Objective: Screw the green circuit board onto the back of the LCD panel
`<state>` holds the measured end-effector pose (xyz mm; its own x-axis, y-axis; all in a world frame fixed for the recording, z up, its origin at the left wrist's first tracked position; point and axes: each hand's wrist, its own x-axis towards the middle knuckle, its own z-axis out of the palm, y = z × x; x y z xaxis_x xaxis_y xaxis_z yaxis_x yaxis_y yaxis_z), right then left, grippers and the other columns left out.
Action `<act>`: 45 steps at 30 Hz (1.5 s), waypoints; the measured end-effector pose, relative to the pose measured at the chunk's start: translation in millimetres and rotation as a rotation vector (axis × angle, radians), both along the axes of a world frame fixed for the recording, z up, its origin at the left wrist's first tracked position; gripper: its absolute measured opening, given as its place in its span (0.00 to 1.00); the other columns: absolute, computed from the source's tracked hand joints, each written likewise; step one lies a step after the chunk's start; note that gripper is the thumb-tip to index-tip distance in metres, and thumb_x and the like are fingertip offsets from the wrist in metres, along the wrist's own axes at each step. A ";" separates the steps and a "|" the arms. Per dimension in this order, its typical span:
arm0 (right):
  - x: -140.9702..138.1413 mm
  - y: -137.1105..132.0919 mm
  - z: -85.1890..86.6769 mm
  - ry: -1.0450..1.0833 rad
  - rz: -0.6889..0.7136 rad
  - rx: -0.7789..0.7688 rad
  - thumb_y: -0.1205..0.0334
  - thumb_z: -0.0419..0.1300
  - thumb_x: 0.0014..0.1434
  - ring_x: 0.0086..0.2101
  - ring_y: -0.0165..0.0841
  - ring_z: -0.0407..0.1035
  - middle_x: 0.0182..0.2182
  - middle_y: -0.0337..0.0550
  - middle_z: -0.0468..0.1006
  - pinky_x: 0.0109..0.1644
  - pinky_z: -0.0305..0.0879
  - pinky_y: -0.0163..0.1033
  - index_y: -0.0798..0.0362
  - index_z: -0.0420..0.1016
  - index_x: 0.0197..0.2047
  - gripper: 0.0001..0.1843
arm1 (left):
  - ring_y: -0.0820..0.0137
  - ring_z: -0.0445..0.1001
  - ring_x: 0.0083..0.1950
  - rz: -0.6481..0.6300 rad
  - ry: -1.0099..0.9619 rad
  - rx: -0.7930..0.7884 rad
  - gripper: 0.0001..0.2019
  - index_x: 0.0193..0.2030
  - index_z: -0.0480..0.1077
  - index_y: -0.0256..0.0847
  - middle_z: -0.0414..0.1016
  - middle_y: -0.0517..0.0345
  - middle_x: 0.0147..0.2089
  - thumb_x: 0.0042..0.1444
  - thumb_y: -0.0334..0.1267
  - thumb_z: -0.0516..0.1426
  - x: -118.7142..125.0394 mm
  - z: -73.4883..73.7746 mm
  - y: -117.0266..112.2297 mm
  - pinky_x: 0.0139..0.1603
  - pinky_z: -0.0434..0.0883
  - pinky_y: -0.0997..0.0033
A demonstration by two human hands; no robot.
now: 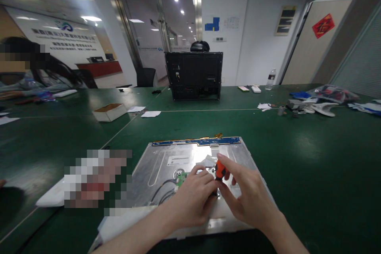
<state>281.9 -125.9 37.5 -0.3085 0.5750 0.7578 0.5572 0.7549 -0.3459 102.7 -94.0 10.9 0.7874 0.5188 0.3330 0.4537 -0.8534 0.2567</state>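
Note:
A silver metal display panel (166,162) lies back-up on the green table (312,158), with a blue circuit strip (196,141) along its far edge and a small green board (180,175) with black cables near its middle. My right hand (250,196) pinches the orange handle of a screwdriver (220,169), held upright over the panel. My left hand (193,196) is curled close against the tool's lower end, fingers bent and touching the panel; what it grips is hidden.
A black monitor back (194,75) stands across the table, a person's head behind it. An open cardboard box (109,112), paper scraps, a water bottle (270,79) and loose parts (315,105) lie farther off. Another person sits at far left.

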 end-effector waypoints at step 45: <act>-1.4 -0.6 -5.2 -0.038 -0.034 -0.009 0.68 0.52 0.63 0.26 0.31 0.68 0.33 0.40 0.76 0.32 0.68 0.37 0.48 0.50 0.67 0.30 | 0.61 0.73 0.45 0.003 -0.008 0.017 0.06 0.38 0.68 0.41 0.76 0.54 0.40 0.53 0.29 0.53 0.2 -3.3 0.3 0.54 0.61 0.54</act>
